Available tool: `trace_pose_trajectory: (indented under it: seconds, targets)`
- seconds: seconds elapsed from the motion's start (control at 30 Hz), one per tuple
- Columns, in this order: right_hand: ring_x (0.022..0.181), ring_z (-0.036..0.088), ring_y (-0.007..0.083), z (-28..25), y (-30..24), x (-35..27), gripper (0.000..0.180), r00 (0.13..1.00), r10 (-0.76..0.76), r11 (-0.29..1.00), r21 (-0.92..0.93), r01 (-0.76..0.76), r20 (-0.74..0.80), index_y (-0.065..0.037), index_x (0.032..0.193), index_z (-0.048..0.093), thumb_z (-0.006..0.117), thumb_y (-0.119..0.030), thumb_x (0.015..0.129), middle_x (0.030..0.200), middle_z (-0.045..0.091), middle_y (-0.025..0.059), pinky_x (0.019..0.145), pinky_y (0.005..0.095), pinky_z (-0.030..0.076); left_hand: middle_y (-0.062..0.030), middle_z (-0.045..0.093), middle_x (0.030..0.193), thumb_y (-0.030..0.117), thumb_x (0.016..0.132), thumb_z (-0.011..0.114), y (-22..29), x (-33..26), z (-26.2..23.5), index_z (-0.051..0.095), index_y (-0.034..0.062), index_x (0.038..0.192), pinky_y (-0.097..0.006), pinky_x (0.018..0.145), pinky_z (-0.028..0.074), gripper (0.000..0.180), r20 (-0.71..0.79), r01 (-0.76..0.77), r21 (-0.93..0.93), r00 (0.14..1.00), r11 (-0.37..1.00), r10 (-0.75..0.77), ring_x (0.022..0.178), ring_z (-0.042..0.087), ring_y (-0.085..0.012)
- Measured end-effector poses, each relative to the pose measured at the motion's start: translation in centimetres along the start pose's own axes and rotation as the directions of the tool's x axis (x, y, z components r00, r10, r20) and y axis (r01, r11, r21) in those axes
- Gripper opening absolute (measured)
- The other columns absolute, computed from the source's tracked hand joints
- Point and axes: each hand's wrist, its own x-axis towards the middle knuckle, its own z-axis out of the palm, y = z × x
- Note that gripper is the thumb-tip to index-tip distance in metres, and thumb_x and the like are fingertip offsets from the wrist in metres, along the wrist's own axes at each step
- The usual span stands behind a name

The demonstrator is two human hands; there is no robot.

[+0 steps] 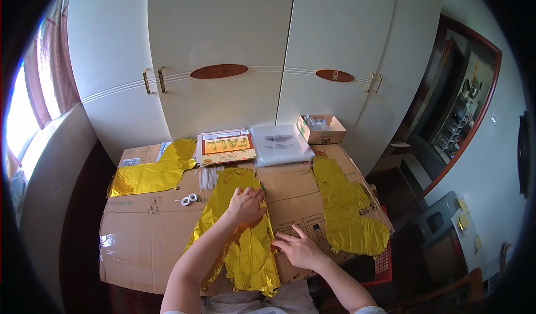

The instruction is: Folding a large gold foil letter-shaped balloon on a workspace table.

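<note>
A flat, uninflated gold foil balloon [245, 252] lies on the cardboard-covered table [145, 230] right in front of me. My left hand [245, 205] presses down on its upper part with fingers curled. My right hand [298, 250] rests at the balloon's right edge, fingers spread, touching the foil and the cardboard. Two more gold foil balloons lie flat: one at the far left [151, 171], one at the right [349, 208].
Behind the balloons lie a printed card pack [226, 145], a stack of clear plastic bags [279, 142] and a small open cardboard box [321, 128]. Two small white rolls [188, 199] sit left of centre. White wardrobe doors [223, 46] stand behind. A red crate [382, 263] shows at the table's right edge.
</note>
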Motion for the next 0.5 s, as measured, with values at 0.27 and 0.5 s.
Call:
trace_pose_trajectory:
  seconds: [0.27, 0.5]
  targets:
    - [0.12, 0.059, 0.0184, 0.0, 0.3, 0.0, 0.031, 0.999, -0.04, 0.998, -0.049, 0.04, 0.006, -0.01, 0.118, 0.064, 0.056, -0.009, 0.087, 0.121, 0.066, 0.0094, 0.111, 0.0536, 0.033, -0.007, 0.035, 0.154, 0.083, 0.063, 0.061, -0.6, 1.0, -3.2, 0.032, 0.0048, 0.149, -0.051, 0.111, 0.027, 0.12, 0.246, 0.023, -0.006, 0.969, 1.0, -0.021, 0.141, 0.031, -0.0277]
    - [0.12, 0.058, 0.0193, -0.2, 0.4, 0.1, 0.032, 0.997, -0.072, 0.996, -0.054, 0.073, 0.036, -0.009, 0.119, 0.062, 0.054, -0.008, 0.088, 0.123, 0.065, 0.0111, 0.112, 0.0524, 0.032, -0.0087, 0.024, 0.158, 0.087, 0.053, 0.064, -1.3, 2.2, -2.2, 0.024, 0.0021, 0.151, -0.054, 0.114, 0.022, 0.136, 0.3, 0.035, 0.032, 0.953, 0.999, -0.043, 0.146, 0.022, -0.0279]
